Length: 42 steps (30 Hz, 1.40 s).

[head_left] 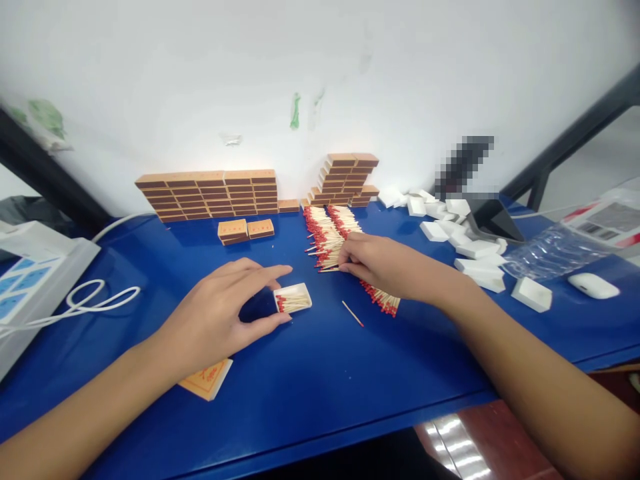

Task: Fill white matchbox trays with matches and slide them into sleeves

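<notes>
My left hand point(220, 313) curves round the left end of a small white matchbox tray point(306, 303), thumb at its near side and fingers at its far side. Inside the tray lie several red-tipped matches point(293, 302). My right hand point(373, 263) is closed, thumb and fingertips pinched at the pile of matches point(325, 237); how many it grips is hidden. More of the pile shows below that hand. One loose match point(353, 313) lies between the tray and my right forearm. Under my left wrist is a flat orange matchbox cover point(213, 381), partly hidden.
Orange matchboxes are stacked in a long row point(210, 195) and a stepped pile point(347, 177) against the wall. A few boxes point(233, 230) sit before the row. White trays point(477, 250), clear plastic point(555, 257) and a white case point(593, 285) lie right; a power strip point(37, 283) stands left.
</notes>
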{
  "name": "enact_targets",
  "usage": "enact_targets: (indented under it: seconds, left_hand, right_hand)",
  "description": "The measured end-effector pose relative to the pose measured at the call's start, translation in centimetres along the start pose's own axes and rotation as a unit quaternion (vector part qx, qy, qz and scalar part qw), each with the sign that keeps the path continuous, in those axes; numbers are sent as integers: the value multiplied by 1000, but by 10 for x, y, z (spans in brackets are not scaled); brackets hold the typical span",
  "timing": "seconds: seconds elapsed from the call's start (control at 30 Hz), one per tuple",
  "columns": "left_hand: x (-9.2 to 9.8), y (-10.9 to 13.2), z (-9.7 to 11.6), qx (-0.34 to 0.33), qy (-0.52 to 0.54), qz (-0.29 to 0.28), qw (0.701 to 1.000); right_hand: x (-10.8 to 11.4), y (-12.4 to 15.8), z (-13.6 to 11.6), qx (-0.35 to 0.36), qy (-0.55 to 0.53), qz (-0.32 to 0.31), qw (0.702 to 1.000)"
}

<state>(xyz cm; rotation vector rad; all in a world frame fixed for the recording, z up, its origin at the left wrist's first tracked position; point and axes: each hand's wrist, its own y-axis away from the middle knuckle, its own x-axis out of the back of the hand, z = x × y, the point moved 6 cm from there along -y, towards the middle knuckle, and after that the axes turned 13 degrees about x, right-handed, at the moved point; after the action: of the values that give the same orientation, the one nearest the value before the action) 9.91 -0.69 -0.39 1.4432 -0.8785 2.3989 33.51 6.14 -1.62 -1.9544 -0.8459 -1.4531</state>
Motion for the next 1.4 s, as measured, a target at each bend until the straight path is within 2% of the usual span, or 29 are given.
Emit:
enact_targets:
  seconds: [0.2, 0.5, 0.87, 1.07, 1.23, 1.4]
  left_hand:
    - [0, 1, 0, -4, 1, 5, 1000]
    - [-2, 1, -2, 0, 2, -5, 1000]
    - [-3, 1, -5, 4, 7, -8, 1000]
    - [-2, 1, -4, -4, 8, -4, 1000]
    - [-3, 2, -5, 5, 10, -6, 1000]
    - [-4, 2, -7, 17, 13, -13, 1000]
  right_hand:
    - [5, 2, -5, -3, -12, 10, 1000]
    - [1, 7, -17, 11, -26, -26, 999]
    - [-6, -4, -36, 33, -2, 1, 999]
    - [8, -2, -21, 16, 21, 49, 998]
    - [0, -5, -12, 0, 22, 18, 1000]
    - [-6, -8, -20, 29, 25, 23, 999]
